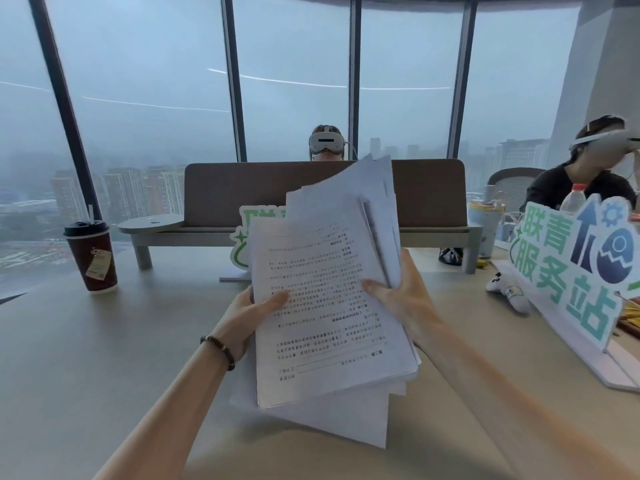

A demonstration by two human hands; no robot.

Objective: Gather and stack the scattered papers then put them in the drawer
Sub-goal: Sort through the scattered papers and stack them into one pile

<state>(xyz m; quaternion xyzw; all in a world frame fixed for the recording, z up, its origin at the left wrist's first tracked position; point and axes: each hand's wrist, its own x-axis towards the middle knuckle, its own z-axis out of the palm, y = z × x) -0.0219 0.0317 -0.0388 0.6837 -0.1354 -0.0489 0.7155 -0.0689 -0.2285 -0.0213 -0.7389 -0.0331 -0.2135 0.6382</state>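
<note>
A loose, uneven stack of printed white papers (329, 306) is held up above the beige table (86, 358), its sheets fanned out at different angles. My left hand (247, 315) grips the stack's left edge, thumb on the top page. My right hand (407, 299) grips the right edge, thumb lying across the printed text. The sheets at the top and bottom stick out askew. No drawer is in view.
A dark red takeaway cup (90, 256) stands at the left. A brown desk divider (325, 195) runs across the back, with a person in a headset behind it. A large green-lettered sign (568, 268), a white controller (509, 289) and a bottle (573, 199) lie right.
</note>
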